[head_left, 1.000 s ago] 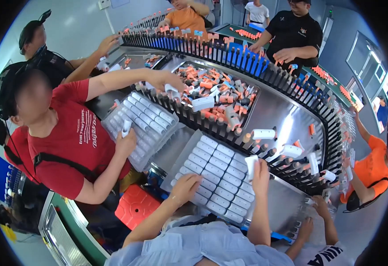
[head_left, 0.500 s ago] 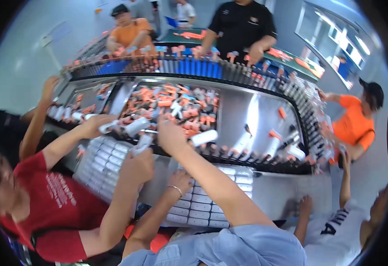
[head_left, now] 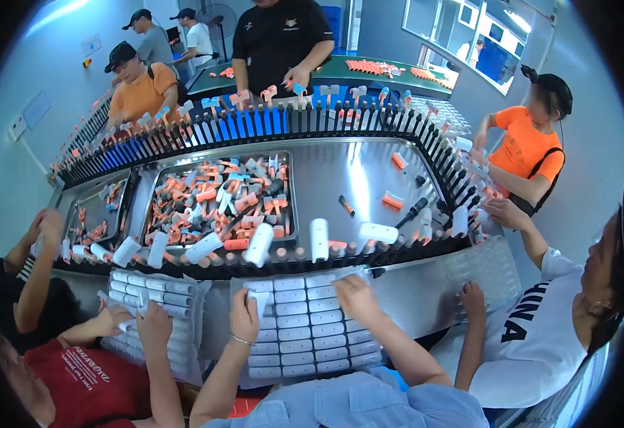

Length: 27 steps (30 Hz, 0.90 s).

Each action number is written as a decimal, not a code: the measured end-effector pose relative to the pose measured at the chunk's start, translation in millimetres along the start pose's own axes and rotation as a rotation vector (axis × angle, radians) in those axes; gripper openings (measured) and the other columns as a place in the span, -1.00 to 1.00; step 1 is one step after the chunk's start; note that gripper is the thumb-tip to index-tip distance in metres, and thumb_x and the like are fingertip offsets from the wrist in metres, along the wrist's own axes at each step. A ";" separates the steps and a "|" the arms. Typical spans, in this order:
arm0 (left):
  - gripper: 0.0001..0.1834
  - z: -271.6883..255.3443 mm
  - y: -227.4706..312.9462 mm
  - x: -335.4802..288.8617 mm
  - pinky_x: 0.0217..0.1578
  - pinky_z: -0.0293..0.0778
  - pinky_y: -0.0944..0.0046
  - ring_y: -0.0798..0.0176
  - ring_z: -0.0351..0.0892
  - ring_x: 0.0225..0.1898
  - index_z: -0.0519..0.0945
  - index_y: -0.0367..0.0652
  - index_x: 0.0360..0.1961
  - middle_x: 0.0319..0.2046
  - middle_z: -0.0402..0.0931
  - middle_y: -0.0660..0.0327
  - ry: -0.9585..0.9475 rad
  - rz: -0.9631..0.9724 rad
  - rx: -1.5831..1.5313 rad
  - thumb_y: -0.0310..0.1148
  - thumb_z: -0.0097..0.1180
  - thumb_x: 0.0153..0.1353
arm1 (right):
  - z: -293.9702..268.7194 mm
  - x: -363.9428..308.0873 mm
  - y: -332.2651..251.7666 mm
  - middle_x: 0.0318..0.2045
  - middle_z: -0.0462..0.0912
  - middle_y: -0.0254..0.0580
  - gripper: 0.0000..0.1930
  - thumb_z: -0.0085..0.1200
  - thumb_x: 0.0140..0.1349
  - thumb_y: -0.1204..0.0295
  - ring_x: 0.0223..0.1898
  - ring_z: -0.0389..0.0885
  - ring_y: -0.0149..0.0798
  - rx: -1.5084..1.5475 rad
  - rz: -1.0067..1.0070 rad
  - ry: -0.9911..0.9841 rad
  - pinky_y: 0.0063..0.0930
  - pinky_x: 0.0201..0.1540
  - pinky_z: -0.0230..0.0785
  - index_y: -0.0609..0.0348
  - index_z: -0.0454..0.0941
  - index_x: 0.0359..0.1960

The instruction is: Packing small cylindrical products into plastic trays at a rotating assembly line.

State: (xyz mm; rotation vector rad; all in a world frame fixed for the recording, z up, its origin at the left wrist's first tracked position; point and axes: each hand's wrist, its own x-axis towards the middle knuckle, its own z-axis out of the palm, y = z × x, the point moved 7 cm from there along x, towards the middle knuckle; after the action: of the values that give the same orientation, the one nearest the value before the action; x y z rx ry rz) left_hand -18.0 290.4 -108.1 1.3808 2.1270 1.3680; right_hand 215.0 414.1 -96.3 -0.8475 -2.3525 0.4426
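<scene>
Low in the middle lies a clear plastic tray with rows of white plastic casings [head_left: 301, 332]. Over its upper left edge, my left hand [head_left: 244, 317], with a bracelet on the wrist, is closed on a white casing [head_left: 260, 302]. My right hand [head_left: 357, 296] hovers at the tray's upper right with bent, closed fingers; whatever they may hold is hidden. Just beyond, a line of upright posts [head_left: 283, 257] carries several white casings, among them a tilted one [head_left: 258, 245] and an upright one [head_left: 319, 240].
A metal pan [head_left: 292, 207] full of orange, grey and blue pieces sits inside the post-lined loop. Loose parts lie on the steel top [head_left: 326, 171]. At left, a red-sleeved co-worker's hands [head_left: 153, 324] work over another tray; a white-shirted person [head_left: 540, 335] sits at right.
My right hand has come back from the post line to the tray. My left hand now holds a white casing. The red-sleeved co-worker's hands have also drawn back; the view has shifted.
</scene>
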 end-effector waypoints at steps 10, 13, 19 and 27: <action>-0.64 127.6 194.4 56.1 -0.34 0.45 0.14 0.01 0.57 -0.29 0.39 -0.29 -0.14 -0.32 0.53 -0.09 -0.290 0.102 -0.145 -0.20 0.01 0.20 | 22.5 -11.2 76.4 -0.19 0.48 -0.05 -0.84 0.02 -0.05 0.43 -0.05 0.43 -0.05 -0.329 0.268 -0.333 -0.25 -0.12 0.43 0.19 0.62 -0.45; -0.54 166.2 212.6 84.6 -0.24 0.39 -0.10 -0.25 0.51 -0.25 0.35 -0.36 -0.18 -0.33 0.51 -0.22 -0.207 0.075 0.104 -0.09 -0.07 0.19 | 26.4 -16.4 85.2 -0.17 0.46 -0.03 -0.79 0.02 -0.04 0.37 -0.03 0.41 -0.01 -0.309 0.230 -0.338 -0.25 -0.10 0.42 0.21 0.62 -0.45; -0.45 193.5 198.5 118.3 -0.12 0.47 0.11 -0.08 0.54 -0.13 0.34 -0.35 -0.16 -0.23 0.53 -0.13 -0.439 -0.054 0.588 -0.12 0.21 0.01 | 34.7 -14.9 80.0 -0.19 0.46 0.04 -0.77 -0.11 0.04 0.42 -0.08 0.41 0.02 -0.330 0.187 -0.332 -0.19 -0.15 0.42 0.26 0.58 -0.38; -0.54 127.5 162.1 110.3 -0.26 0.48 -0.02 -0.15 0.56 -0.30 0.30 -0.21 -0.06 -0.30 0.53 -0.05 -0.126 0.068 0.584 -0.11 -0.01 0.14 | -10.8 -12.7 45.4 -0.32 0.50 0.20 -0.74 -0.07 0.12 0.41 -0.21 0.47 0.13 -0.149 0.057 -0.146 -0.09 -0.19 0.34 0.34 0.37 -0.21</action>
State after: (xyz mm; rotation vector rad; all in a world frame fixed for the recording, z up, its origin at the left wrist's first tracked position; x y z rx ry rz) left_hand 99.4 469.8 -14.7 1.6937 2.5194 0.6656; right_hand 250.9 440.4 -115.3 -0.9830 -2.5261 0.3667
